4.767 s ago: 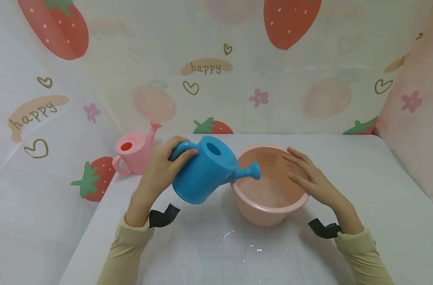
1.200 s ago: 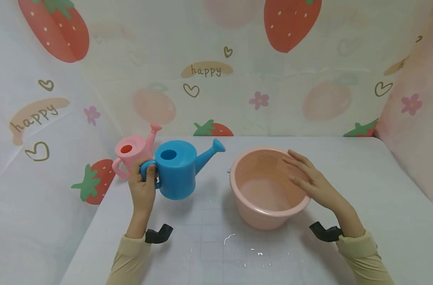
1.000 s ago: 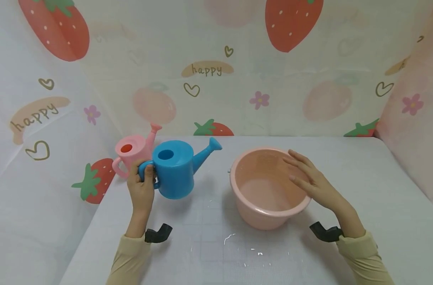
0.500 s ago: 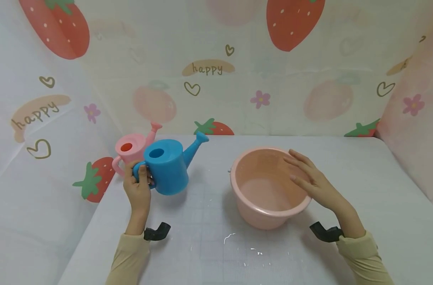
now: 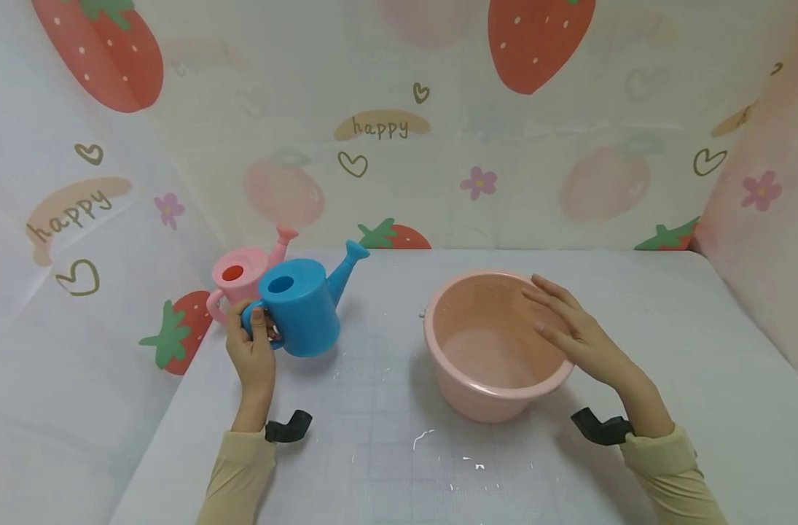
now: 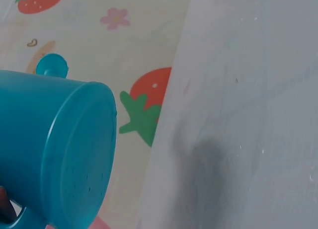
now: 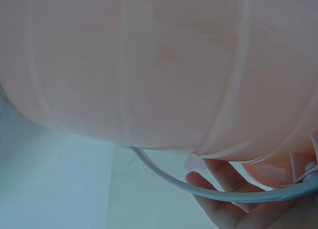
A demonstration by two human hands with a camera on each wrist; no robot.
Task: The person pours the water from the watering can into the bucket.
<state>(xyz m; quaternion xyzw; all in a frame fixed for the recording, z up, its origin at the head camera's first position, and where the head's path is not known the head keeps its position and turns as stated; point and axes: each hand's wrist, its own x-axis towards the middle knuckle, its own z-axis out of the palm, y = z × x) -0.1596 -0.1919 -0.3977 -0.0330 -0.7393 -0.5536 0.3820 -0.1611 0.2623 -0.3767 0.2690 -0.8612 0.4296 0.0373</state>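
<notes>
My left hand grips the handle of a blue watering can, the thumb lying over the handle. The can hangs above the table, its spout up and to the right; the left wrist view shows its wet underside. Just behind it stands a pink watering can, partly covered by the blue one. On the other side, my right hand rests at the right rim of a pink bucket, fingers loosely extended. The bucket's thin grey bail handle crosses in front of those fingers in the right wrist view.
The white table carries water drops and shiny wet streaks in front of the bucket. A strawberry-printed cloth encloses the back and both sides. Black wrist mounts sit on both forearms.
Earlier the blue can was tipped with its spout over the bucket. It has since swung upright and moved left, close to the pink can. The right hand keeps its place on the bucket.
</notes>
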